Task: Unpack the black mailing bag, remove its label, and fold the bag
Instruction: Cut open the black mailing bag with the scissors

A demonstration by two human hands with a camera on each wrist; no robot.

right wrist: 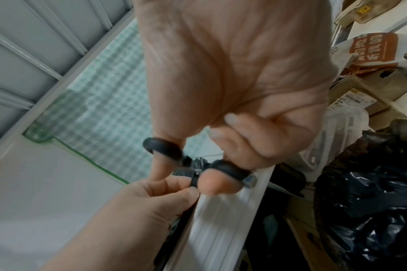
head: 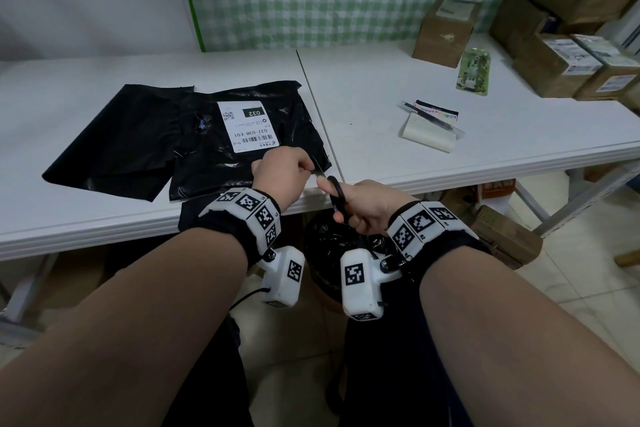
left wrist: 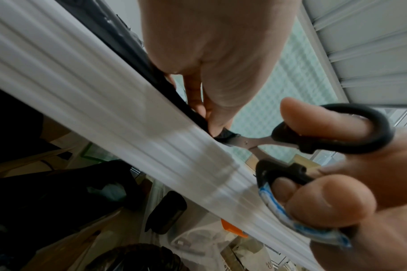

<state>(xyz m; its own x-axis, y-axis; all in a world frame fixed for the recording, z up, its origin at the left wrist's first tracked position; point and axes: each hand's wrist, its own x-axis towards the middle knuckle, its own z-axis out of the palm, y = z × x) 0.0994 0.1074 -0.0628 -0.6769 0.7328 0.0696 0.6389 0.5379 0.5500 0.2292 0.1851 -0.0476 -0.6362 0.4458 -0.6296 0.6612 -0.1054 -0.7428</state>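
Bag: the black mailing bag (head: 221, 146) lies flat on the white table (head: 86, 87), its near edge at the table's front lip; a second black sheet (head: 110, 135) is tucked under its left side
Label: the white label (head: 246, 125) is stuck on the bag's upper face, just beyond the left hand; not yet removed
Left hand: the left hand (head: 278, 177) is curled, its fingertips (left wrist: 217, 126) pinching the bag's near right corner against the table edge
Right hand: the right hand (head: 360, 206), just right of that corner, has thumb and fingers through the loops of the black scissors (left wrist: 290, 146); blades narrowly parted at the pinched corner
Step, as I judge it: cutting into the bag at its corner, toward freeing the label or opening the bag; which, I cannot tell
Doing it well: keep the film taut between pinch and blades; take short snips; keep fingertips clear of the blades; steer around the label rather than through it; loose film will fold and jam instead of shearing
Elsewhere: cardboard boxes (head: 554, 62) far right of the bag
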